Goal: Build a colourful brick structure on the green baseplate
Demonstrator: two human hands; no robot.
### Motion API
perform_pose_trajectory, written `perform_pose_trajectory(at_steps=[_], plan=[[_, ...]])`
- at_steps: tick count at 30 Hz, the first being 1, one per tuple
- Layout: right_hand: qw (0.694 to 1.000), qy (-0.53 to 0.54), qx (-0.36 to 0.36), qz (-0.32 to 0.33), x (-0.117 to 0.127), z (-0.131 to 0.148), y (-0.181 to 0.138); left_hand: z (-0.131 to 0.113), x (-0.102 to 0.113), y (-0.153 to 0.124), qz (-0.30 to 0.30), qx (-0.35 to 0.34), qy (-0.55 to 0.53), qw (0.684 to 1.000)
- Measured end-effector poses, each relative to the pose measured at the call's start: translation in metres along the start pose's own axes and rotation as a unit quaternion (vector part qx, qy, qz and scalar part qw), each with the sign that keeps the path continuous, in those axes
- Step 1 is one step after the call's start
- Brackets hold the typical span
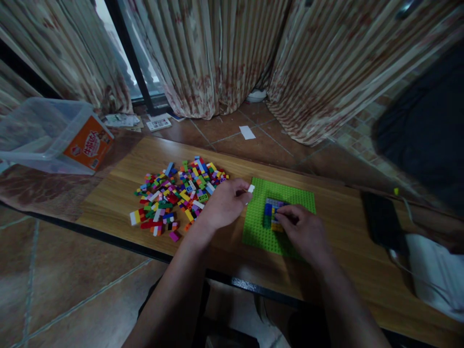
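A green baseplate (290, 193) lies on the wooden table (119, 188), with a small block of stacked coloured bricks (270, 210) on its middle. My right hand (304, 232) rests on the plate, its fingertips touching the right side of that block. My left hand (223, 203) hovers at the plate's left edge, pinching a small white brick (251, 188) between thumb and fingers. To the left spreads a loose pile of coloured bricks (177, 195).
A clear plastic tub with an orange label (54, 135) lies on its side at the table's far left. A black phone (382, 220) and white cloth (435, 275) lie at the right. Curtains hang behind; papers lie on the tiled floor.
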State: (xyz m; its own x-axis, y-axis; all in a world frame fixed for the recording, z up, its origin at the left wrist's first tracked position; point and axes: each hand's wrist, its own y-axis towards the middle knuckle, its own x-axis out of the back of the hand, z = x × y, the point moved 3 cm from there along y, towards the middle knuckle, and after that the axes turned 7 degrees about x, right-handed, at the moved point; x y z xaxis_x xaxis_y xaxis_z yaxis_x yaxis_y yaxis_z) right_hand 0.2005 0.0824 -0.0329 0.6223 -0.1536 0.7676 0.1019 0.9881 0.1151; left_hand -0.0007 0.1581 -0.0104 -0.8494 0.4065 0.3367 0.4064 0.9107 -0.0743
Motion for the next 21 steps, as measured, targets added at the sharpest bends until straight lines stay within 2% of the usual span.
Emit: perform_pose_trajectory(at_steps=[11, 21], plan=[[0.996, 0.050, -0.067, 0.009, -0.0061, -0.0054, 0.0054, -0.0004, -0.0010, 0.0011, -0.004, -0.008, 0.016, 1.000], [0.997, 0.045, -0.062, 0.016, -0.0039, 0.0002, 0.0096, -0.0001, -0.0022, 0.0010, -0.002, -0.008, 0.030, 1.000]])
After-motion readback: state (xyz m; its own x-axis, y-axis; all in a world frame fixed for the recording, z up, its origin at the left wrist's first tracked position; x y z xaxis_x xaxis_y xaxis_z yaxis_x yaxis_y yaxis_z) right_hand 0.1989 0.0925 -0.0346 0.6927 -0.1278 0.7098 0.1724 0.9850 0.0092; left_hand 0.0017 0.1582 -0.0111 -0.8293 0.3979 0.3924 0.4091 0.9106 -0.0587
